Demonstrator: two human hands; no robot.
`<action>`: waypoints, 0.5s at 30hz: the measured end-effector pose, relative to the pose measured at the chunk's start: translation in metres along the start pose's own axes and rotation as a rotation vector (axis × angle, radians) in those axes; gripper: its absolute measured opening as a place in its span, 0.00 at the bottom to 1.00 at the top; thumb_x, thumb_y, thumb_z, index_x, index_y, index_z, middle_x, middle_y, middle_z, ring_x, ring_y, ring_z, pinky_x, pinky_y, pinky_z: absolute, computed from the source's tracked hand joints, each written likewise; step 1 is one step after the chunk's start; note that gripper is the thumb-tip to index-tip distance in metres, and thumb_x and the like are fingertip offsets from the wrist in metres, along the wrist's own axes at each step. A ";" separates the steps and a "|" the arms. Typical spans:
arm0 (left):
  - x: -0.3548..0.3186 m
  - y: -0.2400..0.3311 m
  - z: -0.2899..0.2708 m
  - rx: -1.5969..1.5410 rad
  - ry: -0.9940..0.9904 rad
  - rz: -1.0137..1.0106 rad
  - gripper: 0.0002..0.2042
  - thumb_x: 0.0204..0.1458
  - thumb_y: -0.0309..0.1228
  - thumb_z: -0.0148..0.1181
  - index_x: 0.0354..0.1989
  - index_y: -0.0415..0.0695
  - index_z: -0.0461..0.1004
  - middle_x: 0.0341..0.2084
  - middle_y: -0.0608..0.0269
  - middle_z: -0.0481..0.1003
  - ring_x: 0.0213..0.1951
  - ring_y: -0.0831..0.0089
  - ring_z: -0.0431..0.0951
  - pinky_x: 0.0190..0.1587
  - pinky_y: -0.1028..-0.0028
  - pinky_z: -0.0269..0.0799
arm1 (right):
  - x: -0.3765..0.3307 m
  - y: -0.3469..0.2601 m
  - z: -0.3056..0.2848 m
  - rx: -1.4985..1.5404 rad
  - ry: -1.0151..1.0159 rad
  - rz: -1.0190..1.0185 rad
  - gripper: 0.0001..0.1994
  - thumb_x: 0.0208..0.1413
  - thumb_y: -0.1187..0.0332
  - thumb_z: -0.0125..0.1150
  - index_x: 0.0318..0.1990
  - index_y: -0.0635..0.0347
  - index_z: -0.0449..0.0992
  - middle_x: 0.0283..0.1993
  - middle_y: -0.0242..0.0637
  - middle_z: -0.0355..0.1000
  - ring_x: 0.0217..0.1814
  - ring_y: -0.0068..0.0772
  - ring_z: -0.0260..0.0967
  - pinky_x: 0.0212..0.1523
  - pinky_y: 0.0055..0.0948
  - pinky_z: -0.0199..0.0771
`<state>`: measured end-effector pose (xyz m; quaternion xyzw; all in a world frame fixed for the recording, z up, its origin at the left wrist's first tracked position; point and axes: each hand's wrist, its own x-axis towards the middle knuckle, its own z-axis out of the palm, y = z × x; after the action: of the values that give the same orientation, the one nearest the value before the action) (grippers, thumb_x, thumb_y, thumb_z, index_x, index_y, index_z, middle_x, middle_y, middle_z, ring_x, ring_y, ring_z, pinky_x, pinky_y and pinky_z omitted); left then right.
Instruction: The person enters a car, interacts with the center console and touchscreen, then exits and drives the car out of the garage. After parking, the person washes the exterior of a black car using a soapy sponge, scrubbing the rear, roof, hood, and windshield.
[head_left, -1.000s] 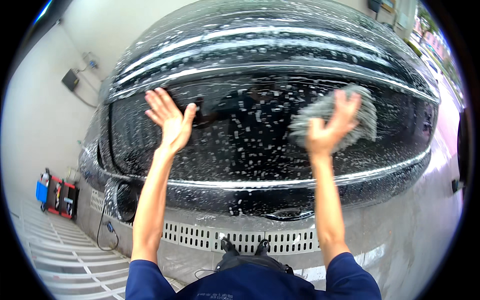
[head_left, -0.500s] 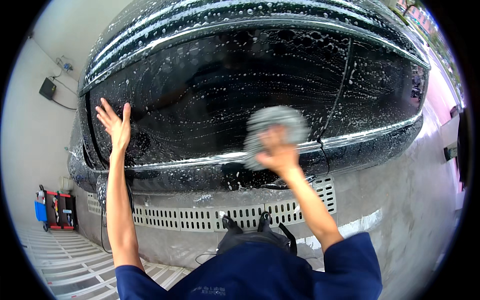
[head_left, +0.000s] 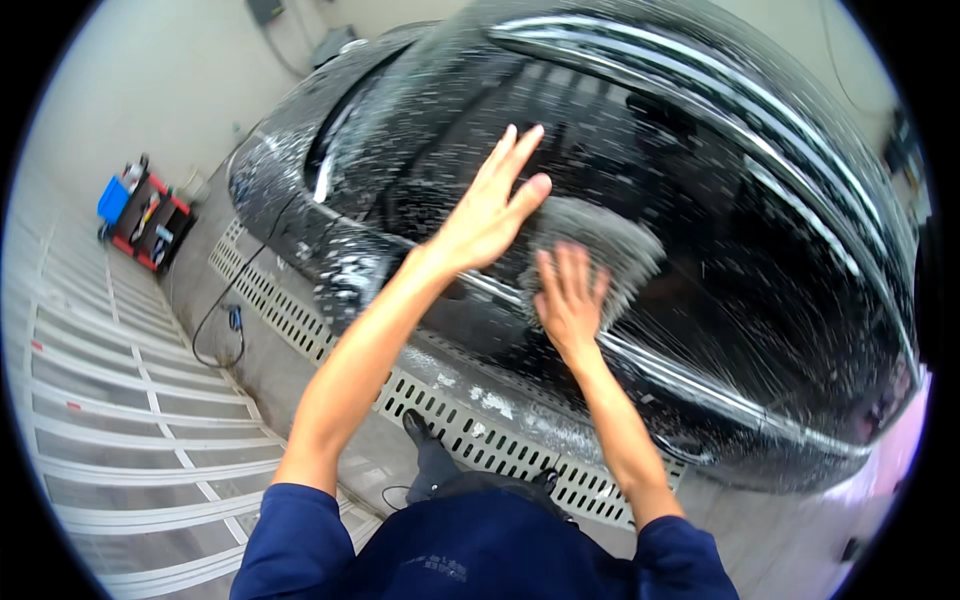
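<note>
A black car covered in soap foam fills the upper right. My right hand presses a grey wash mitt flat against the car's side, just above a chrome trim strip. My left hand lies open, fingers spread, on the wet dark panel right beside the mitt, its fingertips near the mitt's upper edge. Both forearms are bare and come up from my dark blue sleeves.
A long metal drain grate runs along the floor beside the car. A hose with a nozzle lies on the wet floor at left. A red and blue cart stands by the far wall. White floor slats spread lower left.
The view has swung to the right along the car. My left hand moved from far left to right beside the mitt. My right hand carried the mitt across the panel.
</note>
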<state>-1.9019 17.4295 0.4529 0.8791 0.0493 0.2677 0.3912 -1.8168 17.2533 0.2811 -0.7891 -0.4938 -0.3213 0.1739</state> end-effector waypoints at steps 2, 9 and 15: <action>-0.053 -0.032 -0.057 0.122 0.156 0.005 0.30 0.68 0.50 0.45 0.74 0.49 0.56 0.74 0.46 0.51 0.75 0.53 0.50 0.74 0.59 0.45 | 0.072 -0.062 0.041 0.133 -0.154 -0.323 0.35 0.53 0.70 0.58 0.72 0.55 0.60 0.78 0.39 0.53 0.80 0.39 0.48 0.76 0.51 0.49; -0.232 -0.219 -0.214 -0.141 0.601 -0.488 0.24 0.71 0.42 0.44 0.65 0.36 0.66 0.61 0.49 0.71 0.64 0.61 0.69 0.68 0.64 0.60 | 0.178 -0.114 0.107 0.206 -0.433 -0.842 0.18 0.57 0.67 0.53 0.55 0.60 0.75 0.58 0.37 0.74 0.61 0.36 0.70 0.62 0.33 0.71; -0.449 -0.329 -0.314 -0.085 0.780 -1.105 0.22 0.70 0.42 0.47 0.62 0.37 0.68 0.56 0.52 0.72 0.57 0.63 0.74 0.61 0.65 0.68 | 0.263 -0.009 -0.052 -0.239 0.105 -0.335 0.40 0.37 0.66 0.68 0.66 0.50 0.67 0.71 0.43 0.61 0.75 0.49 0.54 0.74 0.51 0.51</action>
<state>-2.4044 17.7312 0.1968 0.5475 0.6186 0.3278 0.4584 -1.7614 17.4027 0.4973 -0.6931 -0.5669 -0.4426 0.0487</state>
